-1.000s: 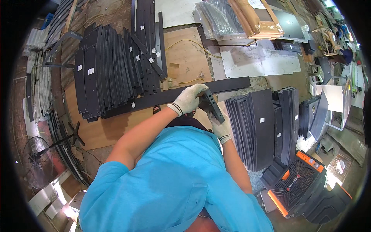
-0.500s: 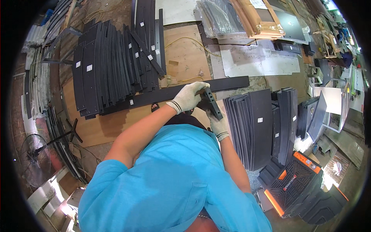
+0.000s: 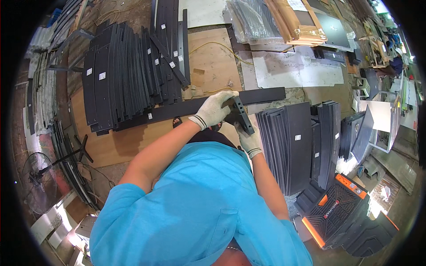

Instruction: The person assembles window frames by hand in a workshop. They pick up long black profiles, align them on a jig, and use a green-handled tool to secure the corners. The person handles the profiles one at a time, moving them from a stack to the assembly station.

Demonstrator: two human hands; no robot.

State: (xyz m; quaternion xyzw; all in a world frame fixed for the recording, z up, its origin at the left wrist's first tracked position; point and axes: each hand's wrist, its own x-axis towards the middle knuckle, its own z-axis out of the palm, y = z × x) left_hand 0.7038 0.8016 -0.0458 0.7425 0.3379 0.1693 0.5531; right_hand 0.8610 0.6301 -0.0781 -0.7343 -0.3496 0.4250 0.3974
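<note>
2 gloved hands (image 3: 216,108) on bracket (image 3: 242,116)

Plywood board (image 3: 213,57) under stacked black panels (image 3: 128,80)

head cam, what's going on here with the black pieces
A person in a blue shirt and work gloves stands over a wooden work surface. The left hand presses on a long black strip lying across the surface, while the right hand grips a short black bracket with holes held against it. Stacks of black panels lie to the left, more black panels to the right.
</note>
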